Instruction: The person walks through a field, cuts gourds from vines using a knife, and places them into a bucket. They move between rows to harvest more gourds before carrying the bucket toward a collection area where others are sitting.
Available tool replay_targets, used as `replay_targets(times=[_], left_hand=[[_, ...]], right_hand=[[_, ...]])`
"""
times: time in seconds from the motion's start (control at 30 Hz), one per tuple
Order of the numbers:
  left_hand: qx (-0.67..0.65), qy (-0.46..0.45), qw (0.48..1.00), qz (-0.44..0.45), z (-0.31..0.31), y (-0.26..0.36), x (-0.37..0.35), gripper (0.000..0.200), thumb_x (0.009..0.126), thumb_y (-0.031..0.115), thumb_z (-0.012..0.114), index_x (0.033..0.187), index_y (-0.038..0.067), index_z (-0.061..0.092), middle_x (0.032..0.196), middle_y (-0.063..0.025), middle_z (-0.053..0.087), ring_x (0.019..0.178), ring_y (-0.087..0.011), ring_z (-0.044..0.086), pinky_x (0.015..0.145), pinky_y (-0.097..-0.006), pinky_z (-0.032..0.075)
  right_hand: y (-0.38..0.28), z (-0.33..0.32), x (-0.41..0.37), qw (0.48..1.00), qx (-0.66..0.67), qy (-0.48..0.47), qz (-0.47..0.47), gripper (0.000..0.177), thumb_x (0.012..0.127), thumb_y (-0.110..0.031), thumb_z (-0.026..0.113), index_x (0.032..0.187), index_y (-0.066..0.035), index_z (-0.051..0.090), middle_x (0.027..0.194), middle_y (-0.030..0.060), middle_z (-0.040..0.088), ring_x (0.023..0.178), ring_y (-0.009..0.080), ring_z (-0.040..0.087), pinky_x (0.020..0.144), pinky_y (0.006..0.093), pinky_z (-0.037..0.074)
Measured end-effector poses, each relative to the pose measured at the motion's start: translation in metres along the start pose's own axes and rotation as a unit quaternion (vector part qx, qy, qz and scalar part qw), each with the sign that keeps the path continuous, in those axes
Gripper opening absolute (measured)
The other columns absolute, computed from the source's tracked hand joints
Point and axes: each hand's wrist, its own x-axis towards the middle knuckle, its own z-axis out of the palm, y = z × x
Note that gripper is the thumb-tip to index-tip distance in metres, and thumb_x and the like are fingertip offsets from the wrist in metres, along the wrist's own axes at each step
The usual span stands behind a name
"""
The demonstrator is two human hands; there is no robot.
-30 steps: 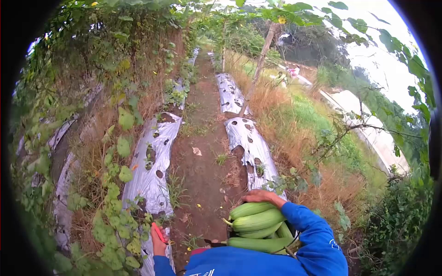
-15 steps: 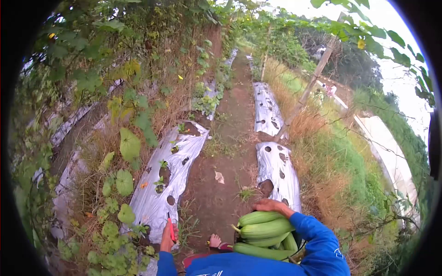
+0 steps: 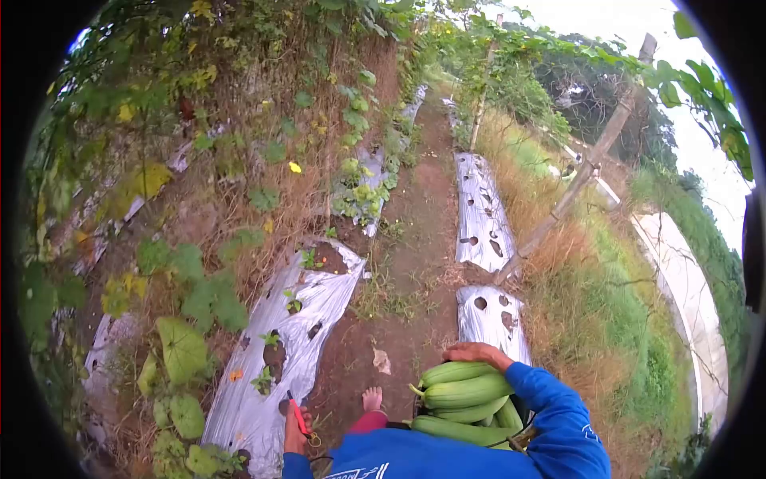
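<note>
My left hand is closed round red-handled pruning shears, low at the left of my body, with the narrow dark tip pointing up. A pile of long green luffa gourds lies against my front on the right, in a dark container of which only a bit of rim shows. Over the pile's far side lies my right hand, fingers curved along the top gourd and the forearm wrapped round the load. Its fingertips are partly hidden.
A dirt path runs ahead between beds under silver plastic mulch with planting holes. Dense vines crowd the left side. At right a slanted wooden post stands by dry grass. My bare foot is on the path.
I have moved forward along the path; the beds and a dry leaf on the ground appear nearer. My foot shows farther ahead. Both hands keep their holds.
</note>
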Motion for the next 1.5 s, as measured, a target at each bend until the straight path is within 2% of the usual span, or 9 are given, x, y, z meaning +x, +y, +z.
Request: replay_targets(times=[0.37,0.43,0.57,0.7,0.83,1.0,1.17,1.37,1.5], left_hand=[[0.082,-0.102,0.987,0.094,0.334,0.208,0.177,0.054,0.091,0.063,0.052,0.096,0.010,0.056,0.068,-0.0015,0.055,0.044,-0.0087,0.044,0.037,-0.0232,0.034],[0.090,-0.113,0.982,0.120,0.394,0.231,0.197,0.053,0.092,0.062,0.051,0.097,0.010,0.055,0.068,-0.0013,0.055,0.044,-0.0077,0.044,0.036,-0.0226,0.033],[0.110,-0.147,0.975,0.123,0.493,0.258,0.245,0.049,0.095,0.060,0.049,0.098,0.011,0.055,0.072,-0.0013,0.055,0.045,-0.0062,0.042,0.038,-0.0225,0.033],[0.091,-0.136,0.979,0.119,0.561,0.268,0.310,0.052,0.093,0.063,0.050,0.098,0.011,0.055,0.070,-0.0004,0.055,0.044,-0.0071,0.043,0.037,-0.0230,0.033],[0.120,-0.127,0.971,0.164,0.628,0.293,0.351,0.052,0.093,0.061,0.051,0.099,0.010,0.056,0.068,-0.0029,0.057,0.042,-0.0080,0.044,0.035,-0.0230,0.034],[0.129,-0.120,0.953,0.246,0.727,0.395,0.346,0.050,0.094,0.059,0.051,0.099,0.010,0.055,0.071,-0.0011,0.058,0.045,-0.0054,0.044,0.037,-0.0206,0.035],[0.203,-0.141,0.883,0.399,0.820,0.524,0.330,0.047,0.098,0.056,0.044,0.099,0.011,0.057,0.074,0.0027,0.055,0.051,-0.0025,0.040,0.041,-0.0189,0.031],[0.259,-0.165,0.750,0.585,0.935,0.689,0.295,0.045,0.100,0.049,0.041,0.099,0.007,0.057,0.075,0.0026,0.052,0.053,-0.0018,0.039,0.042,-0.0179,0.030],[0.245,-0.159,0.631,0.719,1.029,0.785,0.254,0.048,0.100,0.050,0.041,0.100,0.007,0.060,0.077,0.0015,0.052,0.056,-0.0012,0.039,0.043,-0.0174,0.029]], right_hand=[[0.117,-0.235,0.071,0.989,-0.143,0.026,-0.013,0.042,0.094,-0.034,0.045,0.129,-0.015,0.056,0.130,0.0185,0.056,0.117,0.0396,0.056,0.100,0.0459,0.044],[0.143,-0.262,0.093,0.990,-0.025,0.002,0.136,0.040,0.097,-0.030,0.040,0.129,-0.012,0.056,0.133,0.0160,0.055,0.120,0.0368,0.054,0.101,0.0429,0.043],[0.230,-0.308,0.150,0.990,0.053,0.051,0.117,0.059,0.090,-0.053,0.044,0.126,-0.010,0.062,0.133,0.0191,0.057,0.127,0.0361,0.050,0.108,0.0435,0.037],[0.321,-0.374,0.200,0.983,0.055,0.013,0.173,0.059,0.091,-0.053,0.040,0.134,-0.016,0.056,0.145,0.0187,0.046,0.136,0.0348,0.040,0.113,0.0442,0.030],[0.347,-0.458,0.226,0.994,-0.057,-0.072,0.061,0.047,0.095,-0.040,0.040,0.129,-0.013,0.059,0.134,0.0190,0.054,0.129,0.0362,0.047,0.109,0.0447,0.035],[0.427,-0.511,0.281,0.982,-0.105,0.001,-0.157,0.043,0.094,-0.023,0.047,0.137,-0.016,0.047,0.128,0.0222,0.055,0.121,0.0399,0.052,0.101,0.0449,0.043],[0.433,-0.580,0.339,0.998,-0.014,-0.051,0.020,0.052,0.095,-0.045,0.038,0.135,-0.016,0.055,0.138,0.0190,0.052,0.130,0.0354,0.047,0.110,0.0399,0.035],[0.461,-0.665,0.393,0.997,-0.051,-0.051,-0.027,0.049,0.096,-0.045,0.039,0.137,-0.022,0.053,0.142,0.0190,0.049,0.130,0.0343,0.046,0.109,0.0409,0.036],[0.461,-0.752,0.426,0.998,0.046,-0.021,-0.025,0.056,0.097,-0.042,0.048,0.133,0.000,0.053,0.138,0.0191,0.052,0.125,0.0364,0.051,0.107,0.0398,0.038]])
